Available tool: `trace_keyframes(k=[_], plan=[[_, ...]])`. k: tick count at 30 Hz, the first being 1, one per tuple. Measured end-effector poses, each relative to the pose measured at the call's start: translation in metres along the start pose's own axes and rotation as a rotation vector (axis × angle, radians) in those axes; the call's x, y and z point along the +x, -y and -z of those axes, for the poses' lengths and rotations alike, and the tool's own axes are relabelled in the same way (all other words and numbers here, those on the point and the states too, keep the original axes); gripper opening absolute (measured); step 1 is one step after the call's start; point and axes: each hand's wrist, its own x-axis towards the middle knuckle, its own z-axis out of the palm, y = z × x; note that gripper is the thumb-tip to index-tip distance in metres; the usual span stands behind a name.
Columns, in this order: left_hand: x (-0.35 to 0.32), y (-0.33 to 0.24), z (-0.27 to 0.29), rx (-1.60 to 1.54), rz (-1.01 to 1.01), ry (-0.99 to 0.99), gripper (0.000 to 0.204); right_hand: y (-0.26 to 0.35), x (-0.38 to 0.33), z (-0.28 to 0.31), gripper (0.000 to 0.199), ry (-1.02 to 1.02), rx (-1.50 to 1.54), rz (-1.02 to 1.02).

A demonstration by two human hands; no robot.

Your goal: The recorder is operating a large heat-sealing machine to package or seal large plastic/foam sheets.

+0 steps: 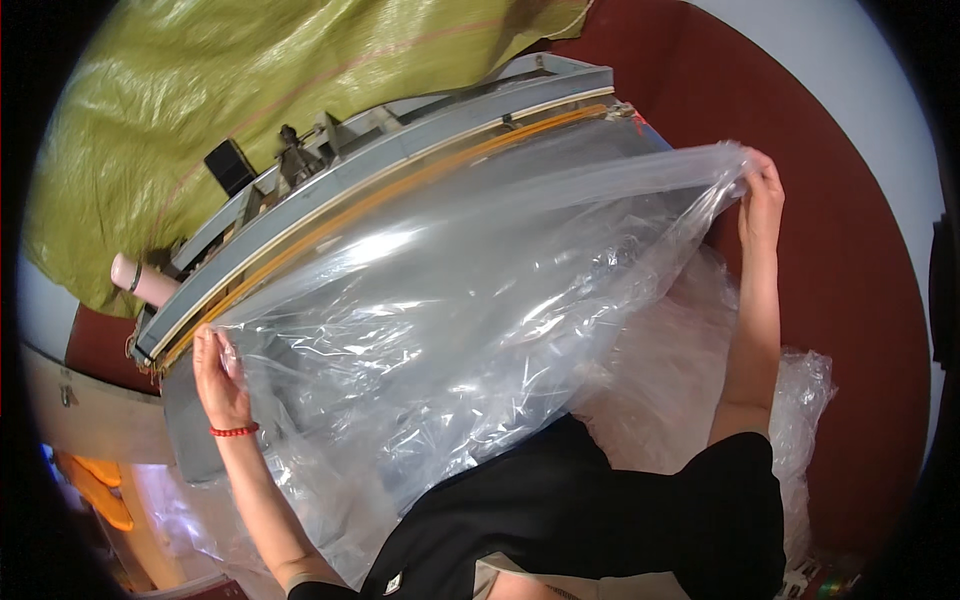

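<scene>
A wide sheet of clear plastic film (470, 300) is stretched between my two hands, its far edge pulled fairly straight and its middle wrinkled and shiny. My left hand (218, 380), with a red bead bracelet on the wrist, pinches the film's left corner. At the upper right, my right hand (762, 190) grips the other corner, where the film bunches together. Just beyond the film runs a long grey metal machine (400, 155) with an orange strip (400, 178) along its near side. The film's lower part hangs down toward my body.
A yellow-green woven sheet (200, 90) covers the area behind the machine. On the machine's far side are a black box (231, 167) and a pink bottle (145, 280). More crumpled clear film (805, 400) lies at the right, by a dark red wall (850, 300).
</scene>
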Motion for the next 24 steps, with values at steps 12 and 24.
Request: trace_keyframes(k=[12, 24], plan=[[0.017, 0.090, 0.074, 0.708, -0.074, -0.111, 0.023, -0.154, 0.010, 0.005, 0.061, 0.106, -0.500, -0.199], [-0.004, 0.065, 0.059, 0.180, -0.098, -0.381, 0.009, -0.143, 0.025, -0.030, 0.036, 0.259, -0.234, -0.110]])
